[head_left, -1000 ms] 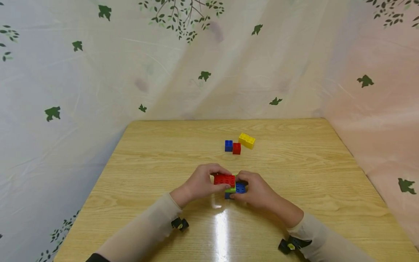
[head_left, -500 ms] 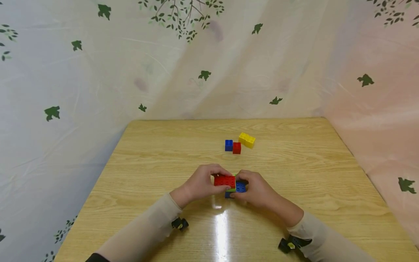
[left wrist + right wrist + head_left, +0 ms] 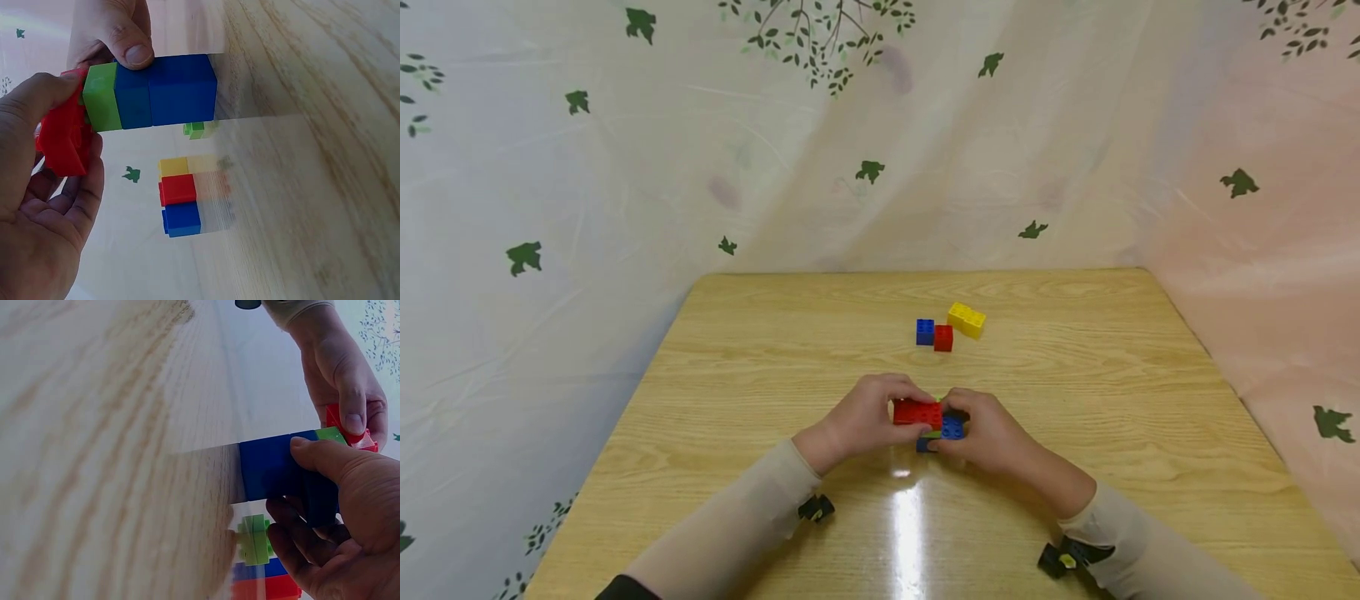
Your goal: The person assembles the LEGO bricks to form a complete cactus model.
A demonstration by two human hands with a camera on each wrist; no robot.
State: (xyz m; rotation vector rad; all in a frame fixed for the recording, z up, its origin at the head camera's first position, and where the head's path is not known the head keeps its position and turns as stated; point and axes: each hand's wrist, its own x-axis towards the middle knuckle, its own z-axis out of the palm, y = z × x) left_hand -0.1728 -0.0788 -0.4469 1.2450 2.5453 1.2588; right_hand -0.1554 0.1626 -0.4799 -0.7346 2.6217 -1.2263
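My left hand point(image 3: 868, 417) holds a red toy building brick point(image 3: 917, 414) between thumb and fingers. In the left wrist view the red brick sits tilted against the studded top of a lime green brick point(image 3: 103, 97). Under the green one are blue bricks point(image 3: 181, 90), stacked on the table. My right hand point(image 3: 988, 429) grips this stack from the right, its thumb point(image 3: 312, 450) pressing the side of a blue brick. Part of the stack is hidden behind the fingers.
Beyond the hands, a blue brick point(image 3: 925, 332) and a red brick point(image 3: 943, 337) stand side by side on the wooden table point(image 3: 775, 333). A yellow brick point(image 3: 966, 320) lies just behind them. Another green brick point(image 3: 254, 540) stands behind the stack.
The red brick and left hand have shifted very slightly right, and less of the green brick shows beneath it. The right hand keeps its place.
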